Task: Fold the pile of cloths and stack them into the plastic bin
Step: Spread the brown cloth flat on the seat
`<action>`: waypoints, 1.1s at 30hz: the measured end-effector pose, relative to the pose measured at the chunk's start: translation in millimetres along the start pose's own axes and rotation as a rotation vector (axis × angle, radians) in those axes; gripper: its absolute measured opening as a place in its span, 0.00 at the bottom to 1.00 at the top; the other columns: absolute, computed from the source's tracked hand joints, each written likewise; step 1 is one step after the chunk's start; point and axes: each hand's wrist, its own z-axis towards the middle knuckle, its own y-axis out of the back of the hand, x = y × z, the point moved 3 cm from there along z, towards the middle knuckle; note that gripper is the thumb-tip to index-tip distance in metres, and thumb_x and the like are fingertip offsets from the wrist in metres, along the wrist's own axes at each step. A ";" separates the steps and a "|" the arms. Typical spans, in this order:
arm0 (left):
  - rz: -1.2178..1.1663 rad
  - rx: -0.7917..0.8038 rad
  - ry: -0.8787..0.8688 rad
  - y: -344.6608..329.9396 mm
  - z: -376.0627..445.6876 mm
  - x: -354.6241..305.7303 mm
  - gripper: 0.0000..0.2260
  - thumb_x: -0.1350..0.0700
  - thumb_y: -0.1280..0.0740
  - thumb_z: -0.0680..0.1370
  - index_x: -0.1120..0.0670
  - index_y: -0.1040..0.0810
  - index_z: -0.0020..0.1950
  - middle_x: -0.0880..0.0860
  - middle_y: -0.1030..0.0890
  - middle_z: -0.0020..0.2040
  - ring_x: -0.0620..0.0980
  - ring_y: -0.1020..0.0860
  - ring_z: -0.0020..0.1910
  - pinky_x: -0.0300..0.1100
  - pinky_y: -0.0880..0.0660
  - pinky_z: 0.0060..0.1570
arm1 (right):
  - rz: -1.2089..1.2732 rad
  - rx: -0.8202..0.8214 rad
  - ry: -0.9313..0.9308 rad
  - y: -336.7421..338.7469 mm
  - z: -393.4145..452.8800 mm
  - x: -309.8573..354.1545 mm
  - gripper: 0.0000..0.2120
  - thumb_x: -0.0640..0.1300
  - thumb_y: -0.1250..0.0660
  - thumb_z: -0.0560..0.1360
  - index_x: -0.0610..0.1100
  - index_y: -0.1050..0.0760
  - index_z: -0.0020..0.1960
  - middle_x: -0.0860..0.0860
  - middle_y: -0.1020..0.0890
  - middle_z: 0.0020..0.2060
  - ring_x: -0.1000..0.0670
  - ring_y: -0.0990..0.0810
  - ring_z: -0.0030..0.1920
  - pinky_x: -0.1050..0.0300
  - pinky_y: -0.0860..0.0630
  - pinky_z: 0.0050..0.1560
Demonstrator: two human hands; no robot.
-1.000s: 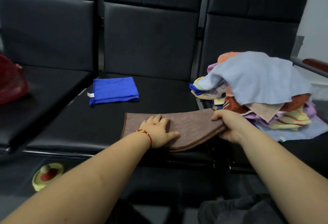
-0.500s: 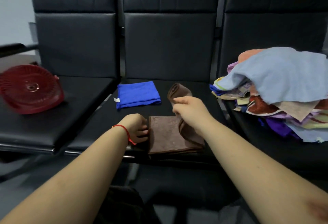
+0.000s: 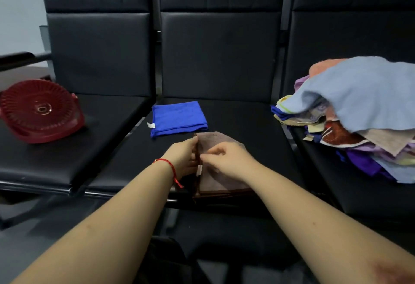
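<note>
A brown cloth (image 3: 215, 142), folded to a small rectangle, lies near the front edge of the middle black seat. My left hand (image 3: 185, 156) grips its left edge, and my right hand (image 3: 226, 160) rests on top with fingers curled at that same edge. A folded blue cloth (image 3: 178, 117) lies flat just behind them. On the right seat sits the pile of unfolded cloths (image 3: 359, 108), with a light blue one on top. A red plastic bin (image 3: 38, 110) stands tilted on the left seat.
Three black padded seats (image 3: 247, 122) with tall backrests run side by side, with narrow gaps between them. A dark armrest (image 3: 15, 57) juts in at the far left. Dark floor lies below the seats' front edge.
The long brown cloth was folded in half leftward by my right hand. Now both hands meet at its left edge, and the view has turned left, showing the red bin.
</note>
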 end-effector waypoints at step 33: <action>1.481 0.121 -0.585 -128.3 15.8 27.9 0.32 0.39 0.51 0.80 0.54 0.53 0.78 0.53 0.52 0.79 0.51 0.53 0.77 0.49 0.57 0.75 | 0.724 -0.446 -0.230 134.0 -10.7 -90.4 0.18 0.31 0.31 0.71 0.42 0.22 0.60 0.43 0.17 0.41 0.45 0.19 0.41 0.51 0.22 0.47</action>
